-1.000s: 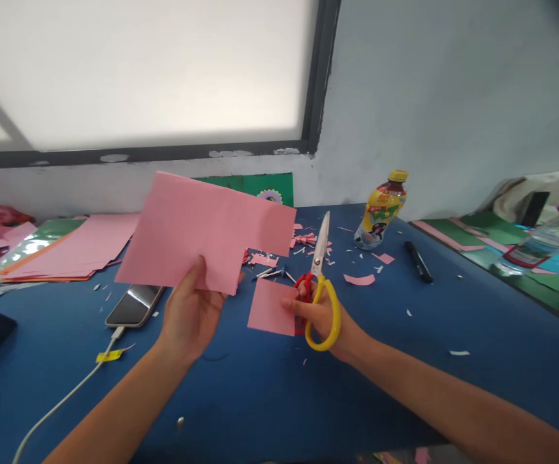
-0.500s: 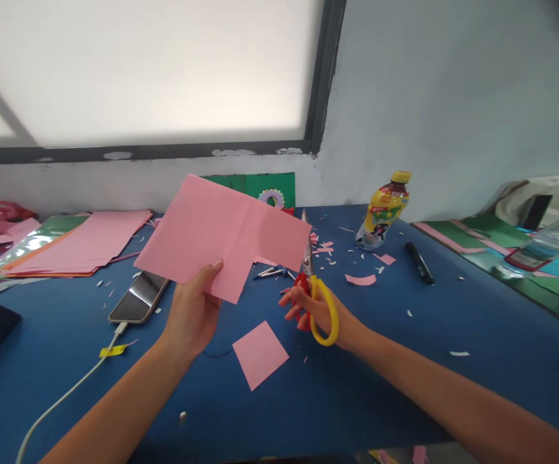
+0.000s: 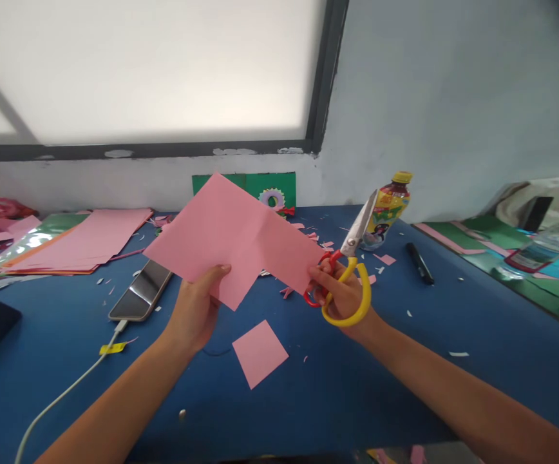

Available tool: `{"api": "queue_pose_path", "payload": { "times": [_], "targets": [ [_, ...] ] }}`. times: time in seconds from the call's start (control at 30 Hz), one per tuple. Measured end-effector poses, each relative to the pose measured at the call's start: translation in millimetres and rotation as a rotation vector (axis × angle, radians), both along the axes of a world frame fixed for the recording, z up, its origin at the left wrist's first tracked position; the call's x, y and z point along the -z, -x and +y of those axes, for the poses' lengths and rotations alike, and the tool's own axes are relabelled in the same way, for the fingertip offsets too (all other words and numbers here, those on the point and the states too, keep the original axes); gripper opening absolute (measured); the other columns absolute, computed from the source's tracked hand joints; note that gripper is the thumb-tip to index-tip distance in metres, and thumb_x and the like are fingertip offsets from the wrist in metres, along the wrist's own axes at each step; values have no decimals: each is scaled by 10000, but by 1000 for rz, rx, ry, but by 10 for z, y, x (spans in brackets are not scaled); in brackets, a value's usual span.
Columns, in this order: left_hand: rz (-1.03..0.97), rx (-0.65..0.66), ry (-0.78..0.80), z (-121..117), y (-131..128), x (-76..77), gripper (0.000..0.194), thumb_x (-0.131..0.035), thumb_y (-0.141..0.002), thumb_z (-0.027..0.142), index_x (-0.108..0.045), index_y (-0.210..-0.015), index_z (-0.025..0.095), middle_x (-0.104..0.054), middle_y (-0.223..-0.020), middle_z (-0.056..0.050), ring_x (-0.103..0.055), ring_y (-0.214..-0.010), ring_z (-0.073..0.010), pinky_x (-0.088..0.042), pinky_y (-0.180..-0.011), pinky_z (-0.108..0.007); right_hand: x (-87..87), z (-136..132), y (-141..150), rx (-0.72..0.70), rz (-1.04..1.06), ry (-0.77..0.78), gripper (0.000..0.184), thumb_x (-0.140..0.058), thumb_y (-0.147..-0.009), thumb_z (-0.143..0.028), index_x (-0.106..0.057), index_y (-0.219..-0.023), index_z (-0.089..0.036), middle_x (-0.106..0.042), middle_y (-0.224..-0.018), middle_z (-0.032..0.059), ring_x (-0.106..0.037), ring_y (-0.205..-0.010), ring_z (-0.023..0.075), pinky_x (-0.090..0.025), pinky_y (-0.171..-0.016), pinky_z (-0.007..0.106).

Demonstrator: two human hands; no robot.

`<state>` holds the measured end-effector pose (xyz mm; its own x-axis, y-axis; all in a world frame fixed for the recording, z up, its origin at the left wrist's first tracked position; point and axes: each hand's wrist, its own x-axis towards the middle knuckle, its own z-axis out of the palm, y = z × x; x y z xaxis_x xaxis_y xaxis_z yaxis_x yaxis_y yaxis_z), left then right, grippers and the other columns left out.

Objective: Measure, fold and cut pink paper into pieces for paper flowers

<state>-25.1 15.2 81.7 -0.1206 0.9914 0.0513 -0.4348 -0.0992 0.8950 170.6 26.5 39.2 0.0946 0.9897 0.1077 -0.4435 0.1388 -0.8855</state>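
Observation:
My left hand [image 3: 196, 312] is closed on the lower edge of a pink paper sheet [image 3: 234, 238], holding it up over the blue table [image 3: 405, 374]. The sheet has a square notch cut from its lower right corner. My right hand [image 3: 340, 296] grips scissors [image 3: 350, 270] with yellow and red handles; their blades are closed and point up to the right. The right fingers also touch the sheet's right corner. A small pink paper square [image 3: 259, 352] lies flat on the table below and between both hands.
A phone [image 3: 141, 291] with a white cable [image 3: 67, 393] lies to the left. A stack of pink paper [image 3: 79, 245] sits at far left. A yellow-capped bottle [image 3: 384, 209] and a black marker [image 3: 419, 262] lie at right. Paper scraps dot the table.
The cut pink square dropped from my right hand onto the table. My right hand rose with the scissors to the sheet's right corner, blades tilting right. The sheet turned slightly.

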Motion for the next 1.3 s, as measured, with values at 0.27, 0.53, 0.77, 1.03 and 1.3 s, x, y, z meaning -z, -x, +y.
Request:
{"api": "queue_pose_path", "payload": {
  "times": [0.27,0.53,0.77,1.03,1.3],
  "targets": [
    [45,-15,-63,21,25,23,335,-689,-662,197,-615,-988,200,-660,-903,-18,-617,-865,-196,-505,-708,-272,3,8,-17,54,-109,-41,416,-740,-614,-284,-334,-646,-201,-556,-569,-85,-422,-338,23,-329,-317,143],
    [71,-112,-62,89,76,18,218,-722,-612,197,-642,-809,146,-655,-828,-24,-621,-784,-177,-497,-627,-242,29,10,-50,69,-257,-45,429,-725,-632,-369,-327,-655,-211,-533,-575,-70,-413,-357,45,-310,-341,184],
    [504,-293,-179,189,427,-211,426,-746,-594,220,-650,-1005,164,-652,-874,-23,-587,-711,-135,-485,-592,-195,56,24,-60,-62,-375,17,424,-718,-615,-374,-329,-658,-211,-484,-516,-85,-436,-366,61,-326,-353,190],
    [758,-206,219,-88,1046,-79,488,-788,-538,261,-648,-996,171,-666,-732,-14,-564,-503,-126,-441,-388,-178,158,-92,37,-459,-1009,0,288,-645,-668,-315,-396,-759,-204,-624,-919,41,-586,-585,115,-427,-455,214],
    [739,-165,356,-665,1377,385,543,-783,-524,299,-587,-1031,311,-670,-778,31,-556,-486,-155,-448,-347,-220,150,-176,336,-502,-1344,-219,266,-665,-621,-112,-550,-853,-175,-632,-917,77,-583,-863,223,-413,-710,286]
  ]
}}
